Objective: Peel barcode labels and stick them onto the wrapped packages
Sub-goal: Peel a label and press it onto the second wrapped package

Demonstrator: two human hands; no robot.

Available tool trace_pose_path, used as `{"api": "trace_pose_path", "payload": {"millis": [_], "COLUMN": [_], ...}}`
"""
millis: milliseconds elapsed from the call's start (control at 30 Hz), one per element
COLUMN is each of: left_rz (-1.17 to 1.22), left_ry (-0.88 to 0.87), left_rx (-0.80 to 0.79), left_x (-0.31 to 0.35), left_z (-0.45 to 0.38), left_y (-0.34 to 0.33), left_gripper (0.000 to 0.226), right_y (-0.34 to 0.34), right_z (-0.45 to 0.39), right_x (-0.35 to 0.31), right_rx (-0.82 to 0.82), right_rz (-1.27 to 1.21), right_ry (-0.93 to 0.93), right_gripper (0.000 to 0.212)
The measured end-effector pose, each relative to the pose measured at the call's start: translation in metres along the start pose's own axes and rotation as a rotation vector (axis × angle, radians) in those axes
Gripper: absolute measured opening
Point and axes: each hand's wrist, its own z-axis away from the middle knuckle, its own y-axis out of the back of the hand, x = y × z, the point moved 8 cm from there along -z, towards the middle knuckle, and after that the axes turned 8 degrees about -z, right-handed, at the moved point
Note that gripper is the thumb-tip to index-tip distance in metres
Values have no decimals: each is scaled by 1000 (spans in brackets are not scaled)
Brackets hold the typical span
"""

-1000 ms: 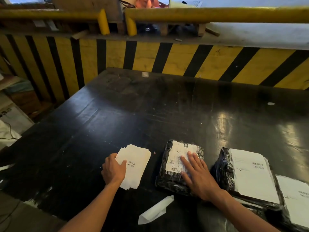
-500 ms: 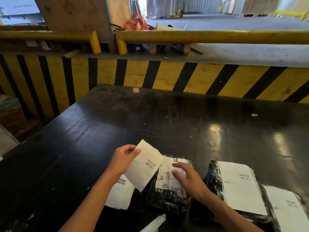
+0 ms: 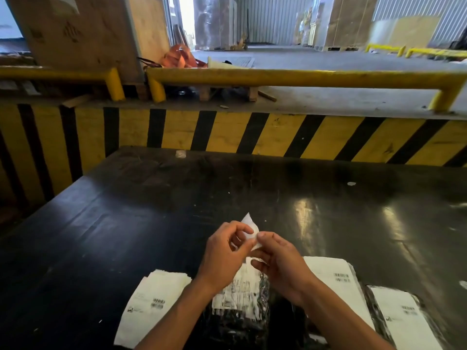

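Both hands are raised above the black table (image 3: 126,223) and pinch one white barcode label (image 3: 249,223) between them. My left hand (image 3: 225,253) grips its left side, and my right hand (image 3: 280,258) pinches its right edge with thumb and fingers. Only the label's top corner shows above the fingers. Under my hands lies a black wrapped package (image 3: 242,311) with a small printed sticker on top. A stack of white labels (image 3: 154,301) rests on the table to the left. Two packages with large white labels lie at the right (image 3: 338,281) and far right (image 3: 404,319).
A yellow and black striped barrier (image 3: 227,132) stands against the table's far edge, with a yellow rail (image 3: 303,77) above it. Small white scraps (image 3: 351,183) lie on the far part of the table. Beyond is a warehouse floor with crates.
My left hand lifted one label off the stack and raised it. My right hand left the package and came up to pinch the same label. The camera has tilted upward.
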Motion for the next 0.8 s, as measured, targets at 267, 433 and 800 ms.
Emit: {"api": "trace_pose_path", "payload": {"millis": [267, 433, 800], "left_rz": [70, 78, 37], "left_ry": [20, 28, -12], "left_rx": [23, 3, 30], "left_x": [3, 5, 6], "left_z": [-6, -8, -14], "left_y": [-3, -6, -4], "left_gripper": [7, 7, 8], "right_y": [6, 8, 2], "right_z": [3, 2, 4], "right_x": [-11, -16, -22], "right_rx": [-98, -116, -157], "right_rz": [-40, -8, 32], "right_ry": [-24, -28, 9], "right_gripper": [10, 10, 15]}}
